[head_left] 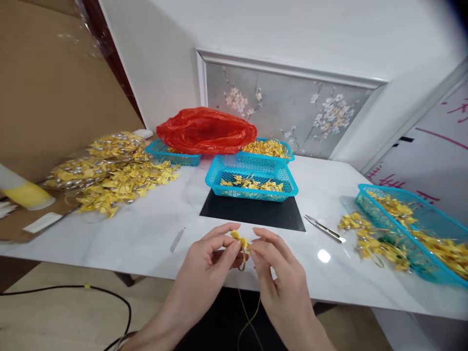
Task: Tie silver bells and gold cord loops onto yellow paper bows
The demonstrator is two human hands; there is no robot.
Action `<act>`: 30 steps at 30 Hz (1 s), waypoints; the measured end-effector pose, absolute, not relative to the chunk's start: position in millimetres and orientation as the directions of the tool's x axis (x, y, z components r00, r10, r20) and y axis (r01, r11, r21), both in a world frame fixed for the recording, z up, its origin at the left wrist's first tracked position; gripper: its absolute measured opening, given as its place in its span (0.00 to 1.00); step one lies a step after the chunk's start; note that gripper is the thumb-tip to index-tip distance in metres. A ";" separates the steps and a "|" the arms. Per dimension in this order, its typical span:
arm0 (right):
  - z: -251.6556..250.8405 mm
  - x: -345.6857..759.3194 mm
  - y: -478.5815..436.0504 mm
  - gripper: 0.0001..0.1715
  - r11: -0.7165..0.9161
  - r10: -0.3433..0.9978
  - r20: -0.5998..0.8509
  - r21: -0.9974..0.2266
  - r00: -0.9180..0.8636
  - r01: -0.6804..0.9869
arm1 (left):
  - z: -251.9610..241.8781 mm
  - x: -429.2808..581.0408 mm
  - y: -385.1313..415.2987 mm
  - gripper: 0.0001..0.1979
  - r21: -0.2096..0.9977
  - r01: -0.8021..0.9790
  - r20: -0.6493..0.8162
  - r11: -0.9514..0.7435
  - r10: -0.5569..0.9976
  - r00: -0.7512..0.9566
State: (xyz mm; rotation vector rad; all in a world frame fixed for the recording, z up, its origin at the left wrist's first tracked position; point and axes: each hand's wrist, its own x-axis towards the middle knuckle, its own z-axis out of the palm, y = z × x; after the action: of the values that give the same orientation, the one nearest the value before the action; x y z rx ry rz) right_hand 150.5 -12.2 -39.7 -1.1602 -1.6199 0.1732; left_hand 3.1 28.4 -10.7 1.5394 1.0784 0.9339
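My left hand and my right hand meet above the near edge of the white table. Both pinch a small yellow bow ornament between thumb and fingertips. A thin gold thread hangs down from it below the table edge. Straight ahead stands a blue basket with a few yellow bows in it, resting on a black mat.
Small scissors lie right of the mat. A blue basket of yellow pieces sits at the right with a loose pile beside it. A big heap of yellow bows lies left. A red plastic bag covers a rear basket.
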 end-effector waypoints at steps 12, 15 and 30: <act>-42.8 138.0 -18.0 0.16 0.556 0.743 0.661 -0.698 0.106 0.452 | -13.5 4.2 26.4 0.10 0.952 0.222 0.161 -0.211 0.961 0.224; -44.4 139.9 -15.3 0.13 0.545 0.742 0.647 -0.734 0.175 0.405 | -12.6 1.0 25.7 0.09 0.980 0.139 0.097 -0.140 0.955 0.279; -37.5 155.2 -19.6 0.08 0.359 0.879 0.430 -0.882 0.208 0.306 | -11.5 -5.8 25.6 0.11 0.975 -0.107 -0.149 0.197 0.926 0.347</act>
State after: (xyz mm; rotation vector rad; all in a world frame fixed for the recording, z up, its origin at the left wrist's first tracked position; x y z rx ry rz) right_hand 155.2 -19.6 -37.5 -1.1903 -1.3525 0.5700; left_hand -5.8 25.6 -11.5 1.1242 0.9364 0.8954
